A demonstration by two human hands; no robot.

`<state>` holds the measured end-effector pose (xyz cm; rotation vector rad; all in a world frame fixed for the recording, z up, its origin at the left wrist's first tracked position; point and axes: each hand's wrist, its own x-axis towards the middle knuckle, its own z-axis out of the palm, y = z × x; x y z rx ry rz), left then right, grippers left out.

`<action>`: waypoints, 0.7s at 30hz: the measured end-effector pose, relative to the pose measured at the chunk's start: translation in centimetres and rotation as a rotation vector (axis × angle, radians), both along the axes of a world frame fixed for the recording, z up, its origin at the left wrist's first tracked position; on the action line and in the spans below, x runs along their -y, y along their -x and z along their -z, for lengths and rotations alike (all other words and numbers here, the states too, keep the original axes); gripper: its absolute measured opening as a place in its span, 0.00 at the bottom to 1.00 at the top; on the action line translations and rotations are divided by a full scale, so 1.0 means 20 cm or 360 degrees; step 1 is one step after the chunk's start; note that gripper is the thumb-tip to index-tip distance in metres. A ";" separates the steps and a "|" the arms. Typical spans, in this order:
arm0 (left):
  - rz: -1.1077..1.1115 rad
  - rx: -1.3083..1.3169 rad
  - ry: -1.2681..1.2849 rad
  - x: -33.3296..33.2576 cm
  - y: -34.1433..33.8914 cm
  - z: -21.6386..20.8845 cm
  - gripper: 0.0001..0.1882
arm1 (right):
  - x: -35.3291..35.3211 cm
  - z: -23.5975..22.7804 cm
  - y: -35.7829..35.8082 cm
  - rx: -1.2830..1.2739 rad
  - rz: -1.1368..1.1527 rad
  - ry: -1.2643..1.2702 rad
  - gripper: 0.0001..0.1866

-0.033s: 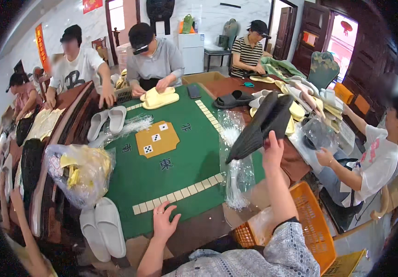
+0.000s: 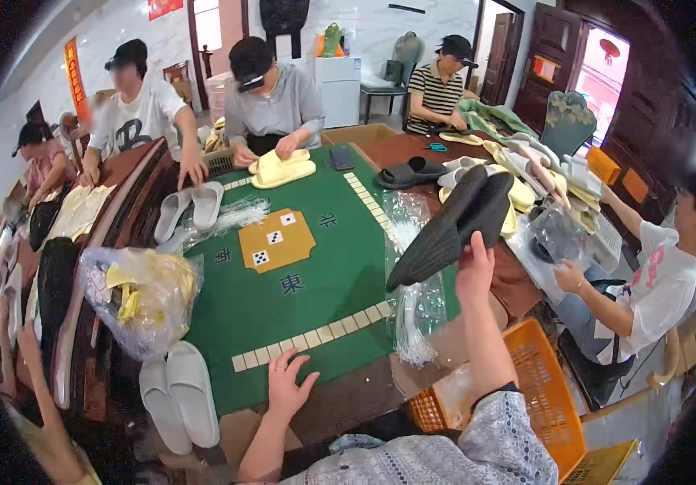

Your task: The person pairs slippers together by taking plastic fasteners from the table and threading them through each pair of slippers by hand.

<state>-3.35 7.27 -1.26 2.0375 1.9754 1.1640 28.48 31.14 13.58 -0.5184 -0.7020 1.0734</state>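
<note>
In my right hand point(image 2: 475, 271) is a pair of black slippers point(image 2: 454, 225), held up over the right side of the green table mat point(image 2: 340, 279). My fingers grip them at their near edge, and their soles face partly toward me. My left hand point(image 2: 290, 385) rests at the mat's near edge, fingers apart and holding nothing, just below a printed row of pale tiles point(image 2: 315, 337). Beneath the raised slippers lies a clear plastic bag of white ties point(image 2: 414, 323). A pair of grey slippers point(image 2: 180, 396) lies to the left of my left hand.
A clear bag of yellow pieces point(image 2: 142, 303) stands on the left. Orange crates point(image 2: 546, 396) sit by my right elbow. Slippers are piled point(image 2: 546, 174) at the far right. Several co-workers sit around; one handles yellow slippers point(image 2: 281, 168) across the table.
The black slippers in my right hand have shifted very slightly left and down. My left hand stays in place.
</note>
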 end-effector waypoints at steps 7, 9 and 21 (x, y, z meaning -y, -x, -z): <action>0.0503 0.0881 -0.0036 0.07 -0.15 -0.28 0.62 | 0.54 0.09 0.42 -0.0111 -0.0226 0.0339 0.20; 0.0441 0.0859 -0.0029 0.11 -0.24 -0.44 0.51 | 0.63 0.19 0.53 -0.0118 -0.0087 0.0466 0.19; -0.0581 0.1958 -0.0333 0.28 0.07 -0.27 0.18 | 0.46 0.24 0.29 0.0225 0.0739 0.0266 0.14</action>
